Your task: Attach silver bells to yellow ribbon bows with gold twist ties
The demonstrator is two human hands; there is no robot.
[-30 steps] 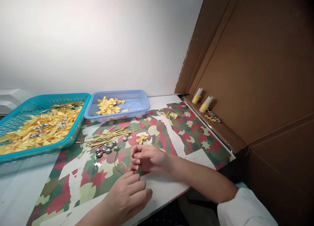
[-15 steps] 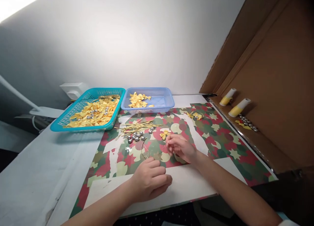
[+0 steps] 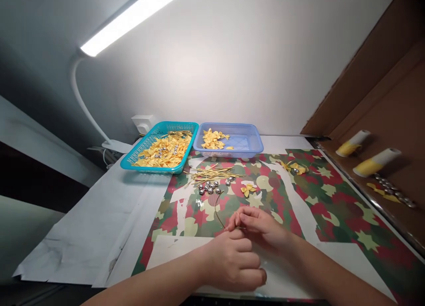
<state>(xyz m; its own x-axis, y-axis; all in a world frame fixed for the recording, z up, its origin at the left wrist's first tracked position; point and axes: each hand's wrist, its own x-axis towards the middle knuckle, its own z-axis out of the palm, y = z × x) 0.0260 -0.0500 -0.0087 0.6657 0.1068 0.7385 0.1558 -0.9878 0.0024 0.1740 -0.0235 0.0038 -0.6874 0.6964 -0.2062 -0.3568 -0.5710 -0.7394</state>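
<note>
My left hand (image 3: 235, 261) is closed near the front of the mat, fingers curled toward me. A thin gold twist tie (image 3: 217, 213) rises in a curve from between my hands, and its far end lies beside a small silver bell (image 3: 218, 191). My right hand (image 3: 262, 227) touches my left, its thumb and fingertips pinched at the tie's lower end. The pinched spot is partly hidden. Beyond my right hand lies a yellow ribbon bow (image 3: 248, 190). Several silver bells (image 3: 208, 188) sit left of it, in front of a pile of gold twist ties (image 3: 215, 175).
A teal basket (image 3: 128, 163) full of yellow bows stands back left, next to a blue basket (image 3: 257, 143) with fewer bows. More bows (image 3: 295, 167) lie on the mat at right. Two thread cones (image 3: 376, 161) and bells line the cardboard wall (image 3: 392, 98). A lamp (image 3: 79, 93) shines above.
My right hand has come down and toward me from beside the bow to meet my left hand at the twist tie. The view has turned left, bringing more of the lamp into sight.
</note>
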